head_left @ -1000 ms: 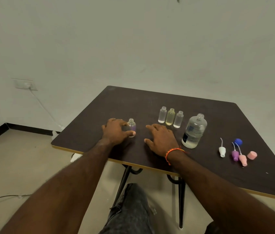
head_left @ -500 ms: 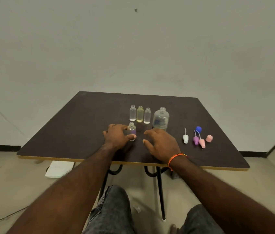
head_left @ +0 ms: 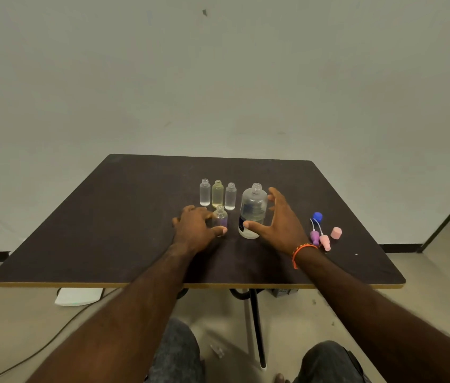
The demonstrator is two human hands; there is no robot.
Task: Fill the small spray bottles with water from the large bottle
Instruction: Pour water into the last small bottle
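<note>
On table point(head_left: 124, 217): left hand point(head_left: 195, 230) round purple bottle point(head_left: 220, 218); right hand point(head_left: 282, 225) seemingly at large bottle point(head_left: 253, 208)

Large bottle point(head_left: 253, 210) upright, uncapped; four small spray bottles point(head_left: 217, 193) upright, open.

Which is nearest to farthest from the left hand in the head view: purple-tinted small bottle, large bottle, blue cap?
1. Purple-tinted small bottle: held at the left hand's fingertips.
2. Large bottle: to its right, between the right hand's thumb and fingers.
3. Blue cap: far right, beyond the right hand.
</note>
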